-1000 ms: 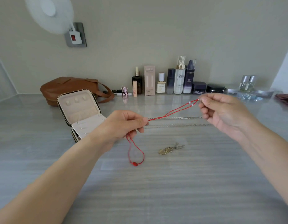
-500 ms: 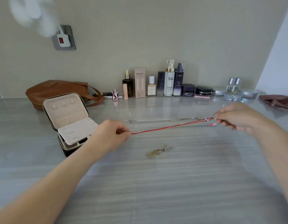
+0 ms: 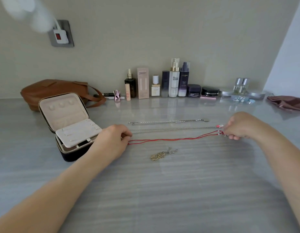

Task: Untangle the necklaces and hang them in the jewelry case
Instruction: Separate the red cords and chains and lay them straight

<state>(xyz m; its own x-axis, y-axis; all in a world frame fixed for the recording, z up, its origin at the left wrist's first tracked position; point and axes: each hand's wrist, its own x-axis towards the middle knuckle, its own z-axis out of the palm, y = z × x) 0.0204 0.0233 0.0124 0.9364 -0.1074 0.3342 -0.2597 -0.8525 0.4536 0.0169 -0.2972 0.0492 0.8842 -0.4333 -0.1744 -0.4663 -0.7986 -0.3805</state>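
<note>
The left hand (image 3: 112,140) and right hand (image 3: 241,126) each pinch an end of a red cord necklace (image 3: 171,139) stretched between them low along the counter (image 3: 162,190), best laid straight, clear of the silver chains (image 3: 169,122) just beyond.

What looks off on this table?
Only the gold jewellery: bunched in a heap near the front, while the silver chains and red cord are stretched straight. Nothing looks spilled or broken.

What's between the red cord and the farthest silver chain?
Another silver chain, laid straight, roughly parallel to both; the head view shows it.
</note>
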